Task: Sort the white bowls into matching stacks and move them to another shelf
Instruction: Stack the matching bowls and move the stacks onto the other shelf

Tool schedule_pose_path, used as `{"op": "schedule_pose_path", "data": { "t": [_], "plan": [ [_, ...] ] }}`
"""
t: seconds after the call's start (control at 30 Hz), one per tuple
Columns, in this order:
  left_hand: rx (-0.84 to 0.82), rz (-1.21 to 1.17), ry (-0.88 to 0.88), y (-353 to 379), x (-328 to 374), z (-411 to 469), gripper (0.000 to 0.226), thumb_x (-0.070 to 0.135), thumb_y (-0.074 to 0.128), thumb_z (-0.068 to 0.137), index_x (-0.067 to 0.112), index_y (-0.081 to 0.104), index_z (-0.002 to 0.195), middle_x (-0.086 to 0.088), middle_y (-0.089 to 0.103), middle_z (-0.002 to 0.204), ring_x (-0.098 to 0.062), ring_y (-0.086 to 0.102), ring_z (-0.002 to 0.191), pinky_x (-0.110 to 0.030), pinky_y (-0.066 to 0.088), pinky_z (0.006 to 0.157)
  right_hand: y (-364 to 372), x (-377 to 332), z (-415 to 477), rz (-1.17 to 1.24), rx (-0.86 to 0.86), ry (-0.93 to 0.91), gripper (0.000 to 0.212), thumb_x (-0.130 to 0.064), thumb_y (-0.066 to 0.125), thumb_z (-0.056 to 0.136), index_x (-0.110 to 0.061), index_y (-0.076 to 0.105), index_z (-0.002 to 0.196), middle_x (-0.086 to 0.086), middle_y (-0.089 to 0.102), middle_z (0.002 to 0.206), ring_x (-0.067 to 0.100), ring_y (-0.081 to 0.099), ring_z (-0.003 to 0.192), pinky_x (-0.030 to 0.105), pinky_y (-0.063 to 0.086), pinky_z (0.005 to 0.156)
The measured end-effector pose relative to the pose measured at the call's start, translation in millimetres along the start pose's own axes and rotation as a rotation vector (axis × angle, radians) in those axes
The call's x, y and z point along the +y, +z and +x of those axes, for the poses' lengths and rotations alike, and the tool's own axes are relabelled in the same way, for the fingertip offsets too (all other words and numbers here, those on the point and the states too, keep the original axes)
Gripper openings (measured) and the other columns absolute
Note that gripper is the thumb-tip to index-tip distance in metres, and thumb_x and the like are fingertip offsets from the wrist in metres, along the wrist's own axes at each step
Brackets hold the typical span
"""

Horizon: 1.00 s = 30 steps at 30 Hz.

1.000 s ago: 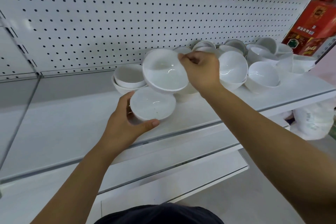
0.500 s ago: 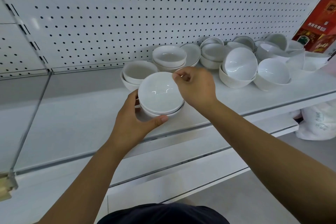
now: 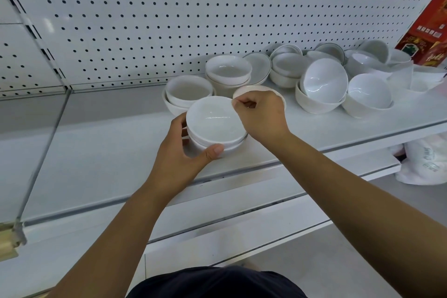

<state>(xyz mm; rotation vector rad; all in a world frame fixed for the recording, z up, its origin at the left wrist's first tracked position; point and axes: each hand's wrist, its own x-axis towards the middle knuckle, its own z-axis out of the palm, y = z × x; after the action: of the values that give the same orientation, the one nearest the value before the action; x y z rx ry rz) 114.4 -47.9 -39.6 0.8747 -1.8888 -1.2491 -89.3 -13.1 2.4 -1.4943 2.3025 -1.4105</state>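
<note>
Left hand (image 3: pixel 179 159) wraps the lower bowl (image 3: pixel 229 148), thumb curled on its near wall. Right hand (image 3: pixel 262 120) pinches the far rim of the top bowl (image 3: pixel 214 120), nested in it between both hands. Risky spot! The pair sits close to the shelf (image 3: pixel 96 152) lip on the thumb's side. If the pinch lets go with the bowl cocked, it could rock and chip. Knuckles crowd a loose bowl (image 3: pixel 256 88) just behind the right hand, so one bump could shunt it into the tilted bowls (image 3: pixel 324 78) beyond.
</note>
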Motion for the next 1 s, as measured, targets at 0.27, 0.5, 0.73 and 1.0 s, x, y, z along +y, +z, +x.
{"op": "schedule_pose_path", "data": {
  "t": [0.27,0.5,0.73,1.0],
  "plan": [
    [0.002,-0.002,0.015,0,1,-2,0.088,0.059,0.079,0.069,0.043,0.037,0.145,0.034,0.049,0.138,0.003,0.05,0.127,-0.023,0.046,0.103,-10,8,38,0.044,-0.01,0.044,0.031,-0.037,0.068,0.095,-0.012,0.075,0.077,-0.003,0.068,0.069,0.007,0.056,0.064,0.024,0.046,0.07],
    [0.008,0.015,0.016,2,3,0,0.094,0.063,0.08,0.064,0.045,0.034,0.144,0.036,0.046,0.14,0.003,0.049,0.128,-0.023,0.044,0.103,-13,28,99,-0.125,-0.135,0.136,0.085,-0.056,0.084,0.074,-0.019,0.048,0.142,0.0,0.058,0.128,0.018,0.055,0.117,0.03,0.045,0.099],
    [0.025,-0.017,0.002,2,3,2,0.093,0.068,0.083,0.06,0.045,0.04,0.139,0.03,0.054,0.135,0.004,0.053,0.124,-0.014,0.044,0.096,-4,24,129,-0.171,-0.381,0.139,0.135,-0.068,0.087,0.059,-0.03,0.006,0.161,0.003,0.03,0.16,0.023,0.03,0.148,0.044,0.031,0.119],
    [0.022,-0.025,-0.01,2,2,4,0.091,0.064,0.085,0.058,0.052,0.039,0.136,0.039,0.053,0.129,0.01,0.053,0.121,-0.015,0.048,0.097,18,19,141,-0.176,-0.464,0.118,0.152,-0.07,0.089,0.052,-0.029,-0.009,0.161,0.004,0.022,0.165,0.026,0.023,0.152,0.049,0.029,0.12]
  ]
}}
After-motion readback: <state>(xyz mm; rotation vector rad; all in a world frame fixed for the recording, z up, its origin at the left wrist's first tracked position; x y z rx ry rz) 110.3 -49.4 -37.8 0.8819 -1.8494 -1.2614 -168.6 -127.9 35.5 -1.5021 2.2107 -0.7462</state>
